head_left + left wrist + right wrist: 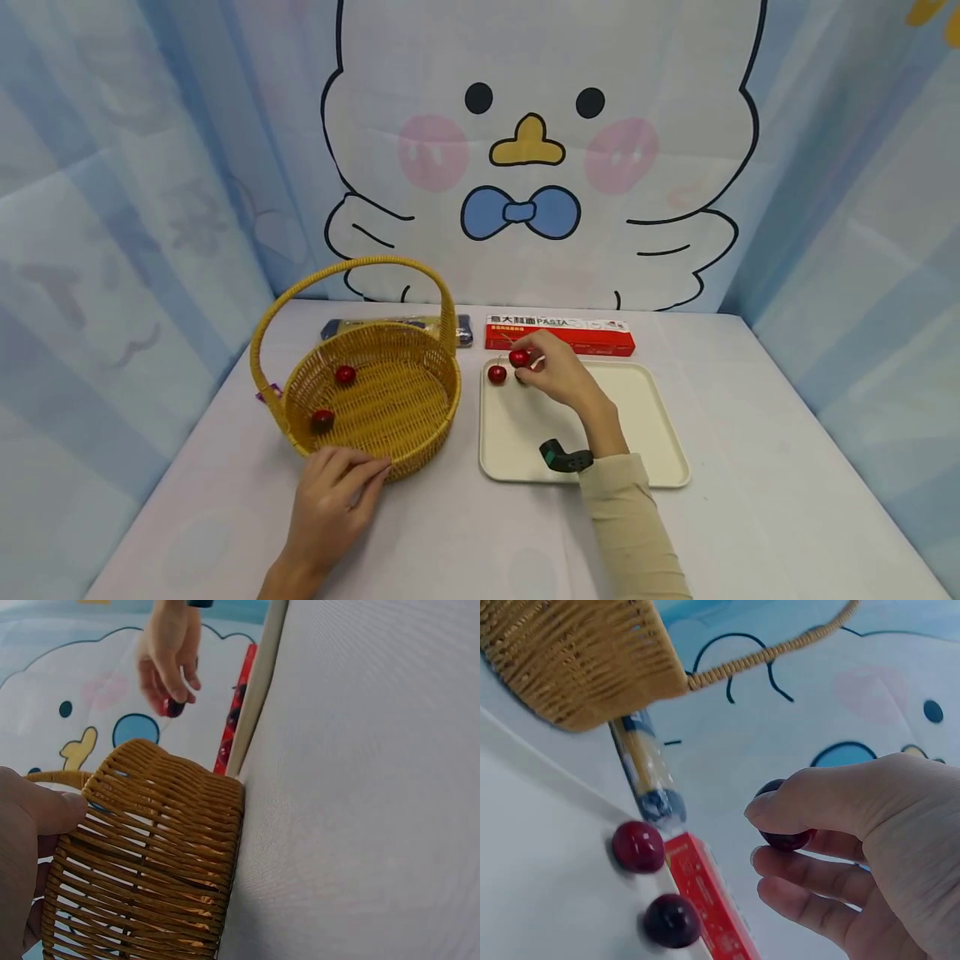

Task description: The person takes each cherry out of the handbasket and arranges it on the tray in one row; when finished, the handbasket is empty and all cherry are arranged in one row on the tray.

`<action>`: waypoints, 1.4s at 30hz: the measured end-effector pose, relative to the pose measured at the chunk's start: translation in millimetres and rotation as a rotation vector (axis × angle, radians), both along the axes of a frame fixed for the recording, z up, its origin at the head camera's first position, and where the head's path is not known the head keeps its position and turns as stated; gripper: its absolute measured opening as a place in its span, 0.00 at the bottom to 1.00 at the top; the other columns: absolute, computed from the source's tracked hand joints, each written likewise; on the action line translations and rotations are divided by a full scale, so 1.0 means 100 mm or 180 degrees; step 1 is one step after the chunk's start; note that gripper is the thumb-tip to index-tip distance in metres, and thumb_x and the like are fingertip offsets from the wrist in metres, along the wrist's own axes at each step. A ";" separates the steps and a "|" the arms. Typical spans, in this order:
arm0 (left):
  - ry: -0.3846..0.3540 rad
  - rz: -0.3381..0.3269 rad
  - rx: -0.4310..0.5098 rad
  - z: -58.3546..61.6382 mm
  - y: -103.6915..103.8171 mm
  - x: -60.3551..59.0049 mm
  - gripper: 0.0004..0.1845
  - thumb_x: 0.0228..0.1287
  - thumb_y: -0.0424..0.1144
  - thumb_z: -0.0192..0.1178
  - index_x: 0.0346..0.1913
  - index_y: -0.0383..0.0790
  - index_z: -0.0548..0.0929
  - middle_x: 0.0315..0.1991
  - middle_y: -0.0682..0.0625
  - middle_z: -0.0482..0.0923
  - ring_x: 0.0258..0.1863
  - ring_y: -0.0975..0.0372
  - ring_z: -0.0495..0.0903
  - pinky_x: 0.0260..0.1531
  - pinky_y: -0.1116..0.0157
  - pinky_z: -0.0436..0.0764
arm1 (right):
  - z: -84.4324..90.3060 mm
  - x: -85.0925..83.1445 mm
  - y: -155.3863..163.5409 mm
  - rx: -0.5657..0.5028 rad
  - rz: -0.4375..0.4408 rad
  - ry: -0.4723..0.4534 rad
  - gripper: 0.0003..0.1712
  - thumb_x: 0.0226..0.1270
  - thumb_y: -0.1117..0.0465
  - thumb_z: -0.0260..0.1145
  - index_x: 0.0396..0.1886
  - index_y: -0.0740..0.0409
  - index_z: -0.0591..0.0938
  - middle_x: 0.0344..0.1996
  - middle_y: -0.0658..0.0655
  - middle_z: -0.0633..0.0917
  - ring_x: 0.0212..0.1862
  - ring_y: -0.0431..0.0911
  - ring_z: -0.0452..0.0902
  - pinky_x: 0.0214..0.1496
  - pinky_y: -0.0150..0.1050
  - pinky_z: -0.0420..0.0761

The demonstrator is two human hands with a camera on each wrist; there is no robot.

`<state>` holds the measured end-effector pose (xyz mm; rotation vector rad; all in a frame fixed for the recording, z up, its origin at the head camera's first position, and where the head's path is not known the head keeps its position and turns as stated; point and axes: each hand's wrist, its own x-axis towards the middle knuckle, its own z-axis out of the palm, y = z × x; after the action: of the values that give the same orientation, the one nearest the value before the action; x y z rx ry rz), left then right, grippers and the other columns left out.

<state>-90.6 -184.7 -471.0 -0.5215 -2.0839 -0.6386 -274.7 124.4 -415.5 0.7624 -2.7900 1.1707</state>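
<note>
My right hand (558, 371) pinches a dark red cherry (519, 358) above the far left part of a cream tray (585, 471). Two more cherries lie on that tray: one (638, 847) near its edge, and a darker one (672, 921) mostly hidden by the hand in the head view. To the left stands a round wicker basket (382, 408) with a tall handle. Inside it rest two cherries, one (345, 375) toward the back and one (322, 421) by the left wall. My left hand (330, 504) grips the basket's near rim, thumb outside and fingers over the edge.
Behind the tray lies a red and white pasta box (558, 335). A clear packet with dark blue ends (465, 331) lies behind the basket. Something small and purple (270, 392) shows at the basket's left. A printed cloth (525, 267) hangs along the table's back edge.
</note>
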 end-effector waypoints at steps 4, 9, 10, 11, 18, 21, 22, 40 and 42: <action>-0.0067 0.0019 -0.0011 0.01 0.00 0.01 0.25 0.77 0.51 0.51 0.32 0.38 0.92 0.30 0.52 0.83 0.33 0.59 0.75 0.42 0.65 0.68 | -0.04 -0.04 0.13 0.0003 -0.0152 -0.0073 0.20 0.64 0.65 0.70 0.56 0.58 0.81 0.53 0.59 0.82 0.50 0.53 0.81 0.54 0.49 0.82; -0.0043 0.0044 -0.0007 0.01 0.00 0.00 0.26 0.77 0.52 0.51 0.32 0.38 0.92 0.29 0.52 0.83 0.33 0.60 0.76 0.41 0.64 0.68 | -0.09 -0.10 0.29 -0.0029 -0.0355 -0.0160 0.19 0.65 0.63 0.69 0.56 0.58 0.81 0.52 0.59 0.82 0.48 0.54 0.81 0.51 0.49 0.82; -0.0035 0.0043 -0.0003 0.01 0.00 0.00 0.26 0.77 0.52 0.51 0.32 0.38 0.92 0.29 0.52 0.83 0.32 0.60 0.76 0.41 0.64 0.68 | -0.10 -0.10 0.31 -0.0021 -0.0412 -0.0183 0.19 0.66 0.63 0.69 0.56 0.57 0.81 0.52 0.59 0.82 0.48 0.53 0.82 0.50 0.48 0.82; -0.0031 0.0042 0.0000 0.01 0.00 0.00 0.26 0.77 0.52 0.51 0.32 0.37 0.92 0.29 0.52 0.83 0.33 0.60 0.75 0.41 0.64 0.68 | -0.12 -0.11 0.34 -0.0013 -0.0467 -0.0210 0.19 0.66 0.63 0.69 0.57 0.57 0.81 0.52 0.59 0.82 0.48 0.53 0.82 0.49 0.48 0.82; 0.0008 0.0031 -0.0001 0.01 0.01 0.00 0.26 0.77 0.51 0.52 0.31 0.37 0.91 0.29 0.52 0.83 0.32 0.59 0.75 0.41 0.64 0.67 | -0.21 -0.16 0.50 0.0144 -0.0679 -0.0342 0.21 0.67 0.66 0.67 0.59 0.65 0.78 0.56 0.66 0.80 0.52 0.58 0.80 0.54 0.51 0.81; 0.0005 0.0025 0.0001 0.01 0.01 0.00 0.26 0.77 0.51 0.52 0.32 0.37 0.91 0.29 0.52 0.83 0.32 0.59 0.75 0.41 0.64 0.67 | -0.27 -0.19 0.54 0.0162 -0.0775 -0.0436 0.22 0.66 0.67 0.67 0.59 0.66 0.78 0.56 0.66 0.80 0.52 0.59 0.80 0.56 0.52 0.80; -0.0008 0.0028 -0.0001 0.01 0.01 0.00 0.26 0.77 0.51 0.52 0.32 0.37 0.92 0.29 0.52 0.83 0.32 0.59 0.75 0.41 0.64 0.67 | -0.29 -0.20 0.55 0.0166 -0.0793 -0.0458 0.22 0.66 0.67 0.67 0.59 0.66 0.77 0.55 0.67 0.80 0.52 0.59 0.79 0.57 0.52 0.80; -0.0068 0.0028 -0.0017 0.03 0.01 0.01 0.26 0.77 0.52 0.52 0.32 0.37 0.91 0.29 0.51 0.83 0.33 0.59 0.75 0.41 0.65 0.67 | -0.47 -0.27 0.65 0.0410 -0.1078 -0.0571 0.22 0.67 0.64 0.65 0.60 0.66 0.77 0.54 0.66 0.81 0.51 0.56 0.77 0.60 0.53 0.77; -0.0059 0.0026 -0.0012 0.03 0.01 0.01 0.26 0.77 0.52 0.51 0.32 0.37 0.91 0.29 0.52 0.83 0.33 0.59 0.75 0.41 0.65 0.67 | -0.47 -0.27 0.66 0.0409 -0.1076 -0.0601 0.23 0.67 0.64 0.65 0.60 0.65 0.77 0.54 0.66 0.81 0.52 0.57 0.77 0.61 0.53 0.77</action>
<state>-89.5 -183.8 -468.2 -0.5107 -2.1040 -0.6369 -302.1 190.2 -462.8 0.1747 -3.0079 1.0590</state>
